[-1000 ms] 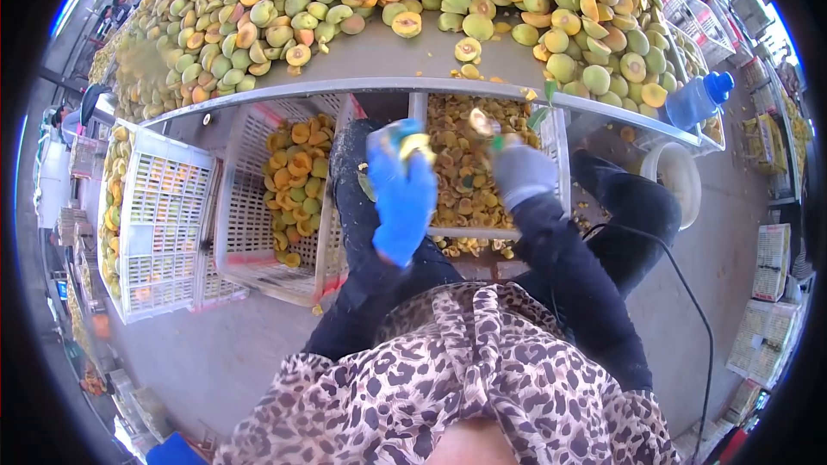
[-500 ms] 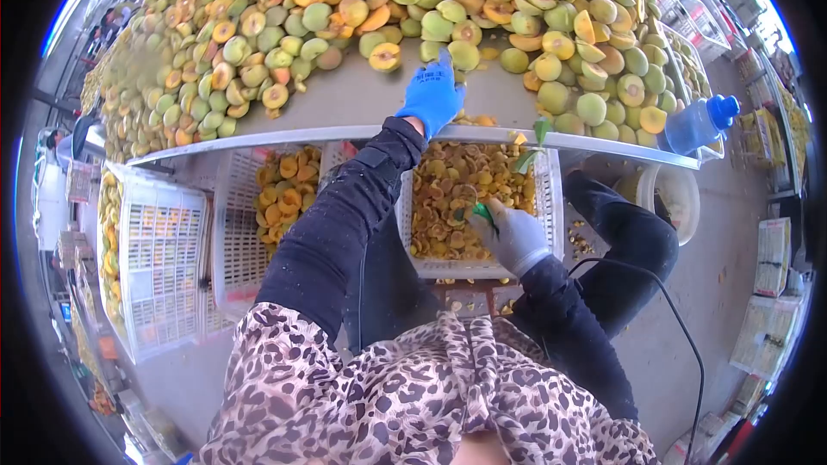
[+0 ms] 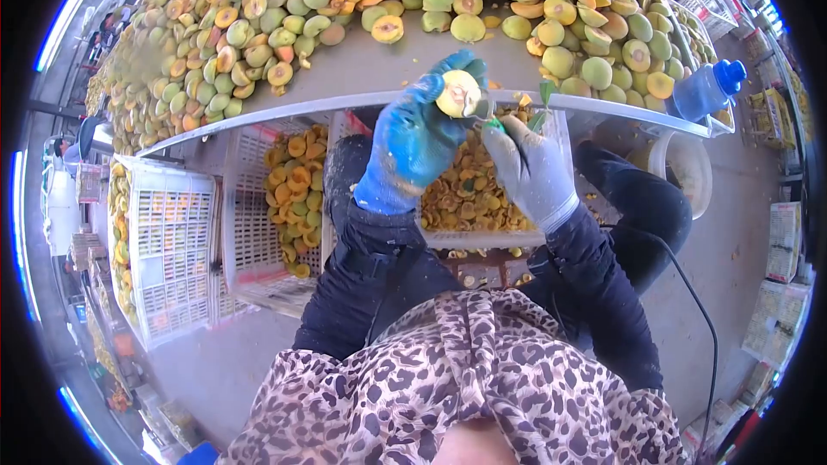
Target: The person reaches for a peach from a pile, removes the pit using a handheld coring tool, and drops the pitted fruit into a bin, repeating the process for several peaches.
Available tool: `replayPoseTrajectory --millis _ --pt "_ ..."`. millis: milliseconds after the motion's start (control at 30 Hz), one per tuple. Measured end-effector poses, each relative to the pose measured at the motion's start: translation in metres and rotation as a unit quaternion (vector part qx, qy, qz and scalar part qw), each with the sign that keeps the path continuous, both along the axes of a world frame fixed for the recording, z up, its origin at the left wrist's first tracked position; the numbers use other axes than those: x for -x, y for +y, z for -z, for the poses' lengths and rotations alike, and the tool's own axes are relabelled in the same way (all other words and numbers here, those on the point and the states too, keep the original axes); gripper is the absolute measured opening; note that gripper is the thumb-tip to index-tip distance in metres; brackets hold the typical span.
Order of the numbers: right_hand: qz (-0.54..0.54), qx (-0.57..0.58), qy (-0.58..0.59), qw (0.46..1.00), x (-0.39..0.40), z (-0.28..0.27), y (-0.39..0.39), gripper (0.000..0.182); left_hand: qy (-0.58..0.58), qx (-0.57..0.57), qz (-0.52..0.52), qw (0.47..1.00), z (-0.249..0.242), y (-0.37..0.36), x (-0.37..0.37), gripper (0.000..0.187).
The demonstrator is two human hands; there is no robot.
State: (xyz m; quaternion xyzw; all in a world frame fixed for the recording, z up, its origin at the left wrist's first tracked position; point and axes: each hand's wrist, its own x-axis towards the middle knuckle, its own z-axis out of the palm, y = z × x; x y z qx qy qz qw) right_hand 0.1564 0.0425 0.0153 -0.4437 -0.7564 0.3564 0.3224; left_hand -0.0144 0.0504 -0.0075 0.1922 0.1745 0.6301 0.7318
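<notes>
Head view. Left hand (image 3: pixel 413 142), in a blue glove, is raised in front of the table (image 3: pixel 362 77) edge with fingers curled around a halved fruit (image 3: pixel 458 93), cut face turned toward the camera; the fruit sits at the fingertips, just below the table rim and above the middle crate (image 3: pixel 482 198). Right hand (image 3: pixel 527 168), in a grey glove, is closed around a small tool (image 3: pixel 491 120) with a green handle; the tool's tip is at the right edge of the held fruit, though whether it touches cannot be told. Both hands are close together, nearly meeting at the fruit. The table top carries a large heap of fruit (image 3: pixel 284 17), whole green ones mixed with halves showing orange flesh. A blue-capped bottle (image 3: pixel 708 90) stands at the table's right end. Under the table, the middle crate holds orange pieces; a white crate (image 3: pixel 284 198) to its left holds yellow-orange halves; another white crate (image 3: pixel 159 250) lies further left. A white bucket (image 3: pixel 680 172) sits on the floor to the right of the knees.
</notes>
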Motion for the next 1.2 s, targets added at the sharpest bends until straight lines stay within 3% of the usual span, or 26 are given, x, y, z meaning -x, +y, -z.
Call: replayPoseTrajectory --millis 133,200,300,333,400,433,467,500,633,733,800,867,933,967,1000,1067,1133,1167,1200 --pt "-0.034 -0.013 0.018 0.999 0.006 -0.005 -0.017 0.025 0.089 -0.051 -0.058 0.993 -0.01 -0.028 -0.011 0.051" --pt "-0.047 -0.002 0.054 0.997 0.009 -0.003 -0.023 0.025 0.081 -0.018 -0.065 0.994 -0.011 -0.035 -0.02 0.055" --pt "-0.043 0.004 0.057 0.997 0.014 0.004 -0.033 0.026 0.126 0.023 -0.189 0.974 -0.009 -0.041 -0.034 0.052" --pt "-0.042 0.003 0.056 0.998 0.013 0.004 -0.035 0.026 0.125 0.022 -0.189 0.974 -0.007 -0.042 -0.032 0.052" --pt "-0.078 0.076 0.063 0.992 0.012 0.003 -0.041 0.03 0.07 0.002 -0.173 0.982 0.003 -0.045 -0.027 0.049" --pt "-0.079 0.078 0.062 0.992 0.009 -0.002 -0.042 0.03 0.156 -0.023 -0.222 0.962 0.004 -0.046 -0.031 0.049" --pt "-0.099 0.161 0.061 0.98 0.006 -0.011 -0.041 0.032 0.155 -0.021 -0.223 0.962 0.002 -0.045 -0.031 0.049" --pt "-0.116 0.242 0.061 0.961 0.003 -0.016 -0.039 0.035 0.167 -0.007 -0.22 0.961 -0.001 -0.043 -0.032 0.054" --pt "-0.122 0.205 -0.002 0.971 0.0 -0.018 -0.036 0.038 0.161 -0.024 -0.225 0.961 -0.003 -0.041 -0.037 0.057" --pt "-0.12 0.282 0.041 0.951 -0.001 -0.02 -0.038 0.041 0.216 -0.099 -0.197 0.951 -0.005 -0.044 -0.033 0.054" --pt "-0.109 0.359 0.065 0.925 -0.004 -0.016 -0.04 0.042 0.217 -0.072 -0.185 0.956 -0.007 -0.042 -0.036 0.052" --pt "-0.11 0.356 0.054 0.926 -0.005 -0.015 -0.039 0.044 0.219 -0.049 -0.173 0.959 -0.007 -0.041 -0.04 0.051" --pt "-0.107 0.349 0.043 0.93 -0.008 -0.016 -0.037 0.046 0.129 -0.017 -0.233 0.964 -0.004 -0.038 -0.047 0.048" --pt "-0.112 0.422 0.08 0.896 -0.011 -0.019 -0.038 0.047 0.126 -0.018 -0.228 0.965 -0.003 -0.038 -0.046 0.048" --pt "-0.117 0.49 0.116 0.856 -0.014 -0.022 -0.037 0.048 0.163 -0.033 -0.179 0.97 -0.002 -0.037 -0.04 0.047" --pt "-0.121 0.454 0.064 0.88 -0.016 -0.027 -0.037 0.049 0.201 -0.044 -0.129 0.97 0.013 -0.035 -0.027 0.048" --pt "-0.166 0.486 0.006 0.858 -0.022 -0.024 -0.031 0.051 0.441 -0.132 -0.114 0.88 0.044 -0.023 -0.016 0.049" --pt "-0.178 0.542 0.059 0.819 -0.025 -0.02 -0.031 0.052 0.252 -0.168 -0.032 0.952 0.007 -0.034 -0.023 0.05" --pt "-0.177 0.544 0.056 0.818 -0.026 -0.012 -0.034 0.052 0.25 -0.166 -0.033 0.953 0.012 -0.034 -0.028 0.05"
